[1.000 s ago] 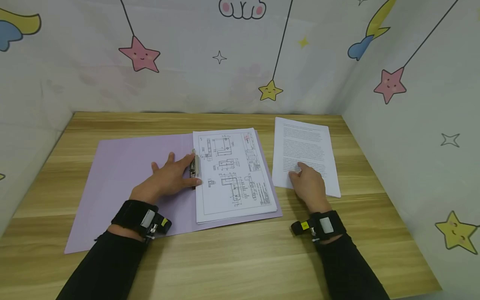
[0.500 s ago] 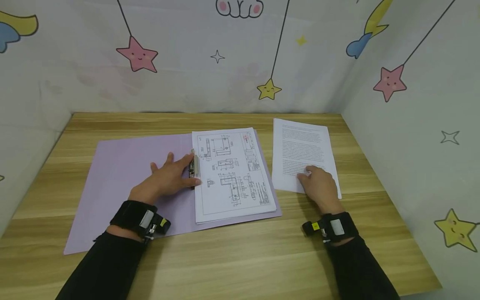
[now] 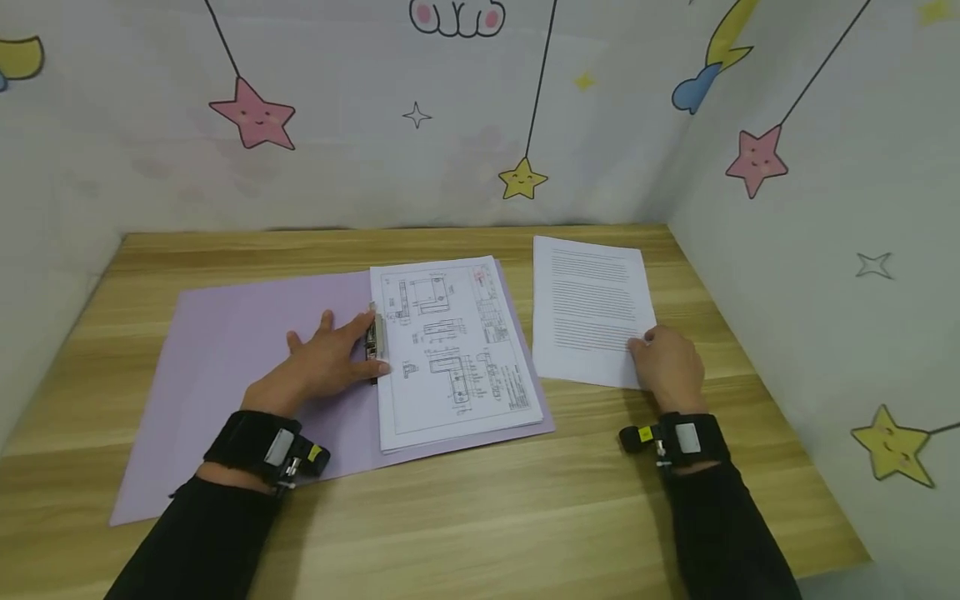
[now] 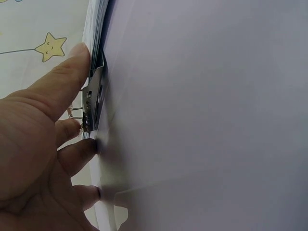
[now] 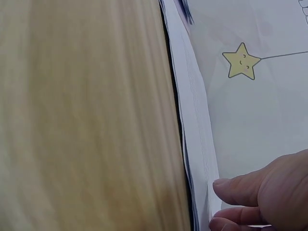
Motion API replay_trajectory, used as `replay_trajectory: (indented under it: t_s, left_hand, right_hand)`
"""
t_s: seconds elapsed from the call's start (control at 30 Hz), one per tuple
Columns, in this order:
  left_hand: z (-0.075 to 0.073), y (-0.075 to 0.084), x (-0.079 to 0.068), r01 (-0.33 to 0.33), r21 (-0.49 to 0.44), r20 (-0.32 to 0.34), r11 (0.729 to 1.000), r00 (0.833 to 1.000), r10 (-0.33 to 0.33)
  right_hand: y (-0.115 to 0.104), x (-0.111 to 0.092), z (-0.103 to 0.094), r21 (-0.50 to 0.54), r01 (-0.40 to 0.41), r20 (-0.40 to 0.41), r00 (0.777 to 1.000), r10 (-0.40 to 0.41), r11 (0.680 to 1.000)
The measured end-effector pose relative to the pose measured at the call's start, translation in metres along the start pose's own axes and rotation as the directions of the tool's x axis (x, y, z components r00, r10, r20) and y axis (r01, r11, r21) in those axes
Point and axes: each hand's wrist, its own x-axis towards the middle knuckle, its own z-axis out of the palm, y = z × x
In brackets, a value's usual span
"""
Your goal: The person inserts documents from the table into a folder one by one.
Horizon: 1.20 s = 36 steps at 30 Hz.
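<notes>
Lavender folder (image 3: 225,358) lying open on the wood-grain table (image 3: 480,525), its right half bearing drawing sheets (image 3: 465,375) along a metal clip (image 4: 94,98). Printed pages (image 3: 588,321) sit to the right of it, text side up, their near left corner just beside the folder's edge; touching or not, cannot tell.

Change against the earlier frames: right hand (image 3: 670,367) has shifted. One second ago it was over the lower left part of the printed pages; half a second ago, nearer the middle; now it is at their near right corner. Left hand (image 3: 318,362) has kept its place at the clip. Folder, drawing sheets and printed pages lie as before relative to one another; the head view itself has swung slightly.

Pose, left: arm reaching in from the near left, palm down, fingers spread. Thumb tip on the margin of the drawing sheets, index by the far end of the clip, remaining fingers fanned over the lavender cover. Not clenched; pressing lightly or merely resting, cannot tell.

Pose, right: forearm straight ahead, back of the hand up, fingers bent. Right wrist view shows thumb and fingertips at the white paper, with a gap between thumb and fingers. Whether they pinch any sheet, cannot tell.
</notes>
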Motion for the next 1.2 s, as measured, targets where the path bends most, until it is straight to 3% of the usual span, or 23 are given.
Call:
replay_trajectory:
  t_s: [0.2, 0.43, 0.87, 1.03, 1.2]
  left_hand:
    - [0.001, -0.007, -0.004, 0.005, -0.015, -0.010, 1.000, 1.000, -0.005]
    - [0.000, -0.007, -0.005, 0.001, -0.019, -0.012, 1.000, 1.000, -0.001]
    - [0.001, -0.006, -0.003, -0.011, -0.016, -0.009, 1.000, 1.000, 0.011]
    - [0.001, -0.005, -0.002, -0.013, -0.009, -0.010, 1.000, 1.000, 0.013]
    - [0.002, -0.002, -0.001, -0.016, -0.005, -0.008, 1.000, 1.000, 0.016]
  right_hand:
    - [0.005, 0.006, -0.001, -0.002, -0.050, -0.046, 0.998, 0.050, 0.999]
    - [0.010, 0.010, -0.004, 0.012, -0.085, -0.013, 0.996, 0.085, 0.996]
    - [0.019, 0.012, -0.007, 0.055, -0.064, -0.040, 0.997, 0.066, 0.996]
    - [0.024, 0.013, -0.006, 0.059, -0.077, -0.076, 0.994, 0.082, 0.995]
    - [0.029, 0.013, -0.007, 0.157, -0.102, -0.150, 0.981, 0.126, 0.982]
